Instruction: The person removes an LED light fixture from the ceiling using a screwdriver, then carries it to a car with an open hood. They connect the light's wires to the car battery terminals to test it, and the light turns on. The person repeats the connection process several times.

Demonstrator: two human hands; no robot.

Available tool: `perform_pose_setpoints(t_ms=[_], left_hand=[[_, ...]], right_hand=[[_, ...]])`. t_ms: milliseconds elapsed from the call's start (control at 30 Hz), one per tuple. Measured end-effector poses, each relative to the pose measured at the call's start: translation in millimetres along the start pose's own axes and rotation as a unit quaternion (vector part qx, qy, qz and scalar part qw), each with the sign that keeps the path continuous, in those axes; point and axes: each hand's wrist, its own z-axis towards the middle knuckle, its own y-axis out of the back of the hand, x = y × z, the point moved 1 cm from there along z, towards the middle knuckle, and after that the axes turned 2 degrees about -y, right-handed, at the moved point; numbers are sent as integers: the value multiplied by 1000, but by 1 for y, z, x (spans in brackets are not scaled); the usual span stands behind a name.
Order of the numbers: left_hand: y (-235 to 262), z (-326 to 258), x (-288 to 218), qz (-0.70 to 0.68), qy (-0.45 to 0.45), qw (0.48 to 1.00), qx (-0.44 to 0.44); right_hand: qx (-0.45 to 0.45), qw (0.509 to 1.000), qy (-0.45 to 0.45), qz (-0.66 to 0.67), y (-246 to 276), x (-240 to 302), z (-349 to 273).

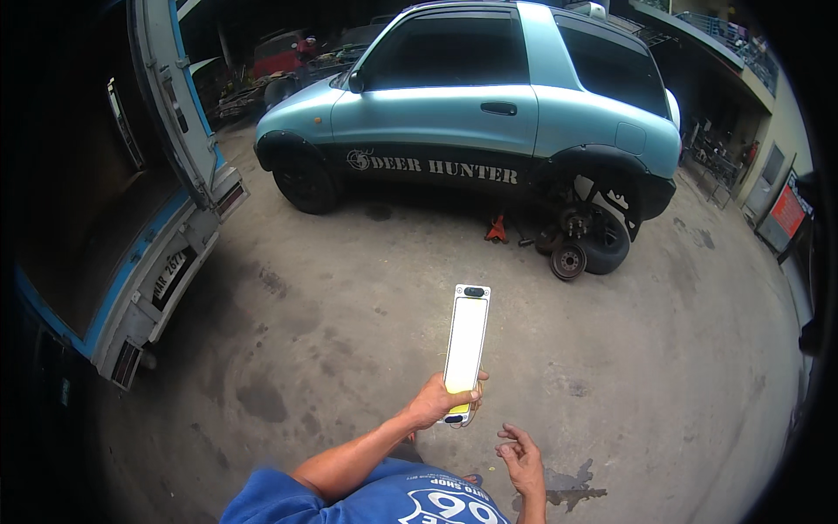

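A light-blue two-door SUV with dark windows and a black lower body (436, 109) stands side-on across the far side of a grey, stained concrete floor (349, 306). Its rear wheel arch exposes a metal hub with studs (575, 224). Close by, a black rubber tyre (609, 253) stands at the arch, partly covered by a round, rusty-brown brake drum (568, 261) in front of it; these crowd the ground before the arch. A small red metal jack stand (497, 230) stands to their left, by the sill. On the left, the back of a white truck body with blue edging (166, 288) juts in, its door swung out. A red rectangular sign (788, 212) leans at the far right.

Nearer, the left hand (434, 402) is clamped on the lower end of a long, flat, rectangular light panel with a pale metal frame (467, 345), held up over the floor in front of the person. Its smooth face is bright white (yellowish by the thumb), with black fittings at both ends. The right hand (524, 463) is apart from it, fingers spread and loosely bent, near an irregular dark patch (572, 493) beyond it on the rough concrete. A blue cloth shirt with white print (349, 502) fills the lower edge.
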Motion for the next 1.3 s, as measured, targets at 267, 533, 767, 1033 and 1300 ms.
perform_pose_setpoints(t_ms=[267,533,767,1033,1300], left_hand=[[133,-32,-5,86,-33,993,-73],[297,-50,-79,138,82,971,-175],[473,4,-130,-226,-105,938,-241],[698,109,-226,-197,-178,862,-432],[898,169,-310,-120,-180,805,-553]], right_hand=[[313,873,-327,179,-183,54,207],[190,870,-352,290,-349,70,348],[457,838,-266,136,-485,81,439],[547,824,-142,53,-658,105,612],[489,849,-5,-199,-835,171,803]])
